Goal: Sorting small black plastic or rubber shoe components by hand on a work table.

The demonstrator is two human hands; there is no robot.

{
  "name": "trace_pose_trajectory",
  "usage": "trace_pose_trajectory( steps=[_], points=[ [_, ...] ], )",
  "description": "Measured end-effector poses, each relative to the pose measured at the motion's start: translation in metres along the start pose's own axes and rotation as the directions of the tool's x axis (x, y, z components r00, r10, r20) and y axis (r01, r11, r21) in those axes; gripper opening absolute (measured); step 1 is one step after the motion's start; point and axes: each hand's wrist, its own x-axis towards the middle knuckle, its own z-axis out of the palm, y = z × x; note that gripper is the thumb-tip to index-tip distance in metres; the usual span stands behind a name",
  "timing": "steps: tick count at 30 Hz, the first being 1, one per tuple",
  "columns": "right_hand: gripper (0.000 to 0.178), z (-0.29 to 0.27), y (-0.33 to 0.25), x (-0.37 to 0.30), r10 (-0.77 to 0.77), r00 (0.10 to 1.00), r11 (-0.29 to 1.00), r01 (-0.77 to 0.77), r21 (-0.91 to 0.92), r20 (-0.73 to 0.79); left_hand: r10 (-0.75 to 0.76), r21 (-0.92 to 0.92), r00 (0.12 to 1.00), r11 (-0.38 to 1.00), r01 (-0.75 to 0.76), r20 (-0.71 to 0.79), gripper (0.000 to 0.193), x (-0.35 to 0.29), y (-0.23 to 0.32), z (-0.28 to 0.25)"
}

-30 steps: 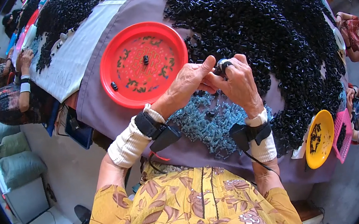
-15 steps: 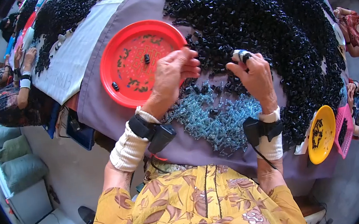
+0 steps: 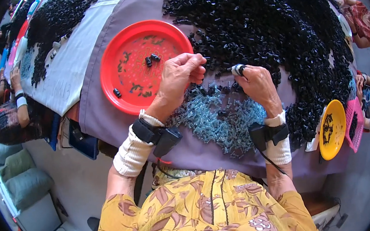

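My left hand (image 3: 179, 76) is just past the right rim of a red round plate (image 3: 106, 74), its thumb and index finger pinched together. A thin bit pokes out at the fingertips, too small to name. Small black plastic pieces (image 3: 148, 61) lie in the plate, two side by side and one near the left rim. Over the near edge of the black heap, my right hand (image 3: 258, 84) has its fingers bent in, with white tape round one finger; what the fingertips hold is hidden. Between my hands lies a pile of small clear-blue metal springs (image 3: 223, 127), with some black pieces among them.
A large heap of black pieces (image 3: 270, 19) covers the far and right part of the purple cloth (image 3: 95, 87). A yellow plate (image 3: 338, 121) and pink basket (image 3: 354, 119) stand at the right edge. Other people sit at both sides. Straps with black boxes circle my wrists.
A further black piece now lies in the red plate beside the middle one. My right hand has come down and left, its fingers drawn in. The left pinches beside the plate.
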Motion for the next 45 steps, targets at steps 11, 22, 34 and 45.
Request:
trace_pose_trajectory(
  steps=[11,22,34,45],
  points=[
    [0.017,-0.002,-0.003,-0.01,0.026,0.989,0.996,-0.013,-0.086,0.147,-0.033,0.057,0.996,0.998,0.028,0.088,0.019,0.013,-0.011,0.009],
    [0.016,0.0,-0.004,-0.008,0.012,0.993,1.0,-0.014,0.018,0.114,-0.035,0.162,0.994,0.987,0.018,0.103,0.019,-0.002,-0.013,0.022],
    [0.015,-0.018,-0.008,-0.012,-0.075,0.985,0.93,0.125,0.345,-0.156,-0.009,0.06,0.965,0.998,-0.007,0.263,0.024,-0.009,-0.015,0.042],
    [0.015,0.016,-0.003,-0.01,-0.059,0.998,0.996,0.058,-0.06,-0.016,0.033,-0.048,0.99,0.998,-0.027,0.137,0.024,-0.009,-0.018,0.028]
  ],
)
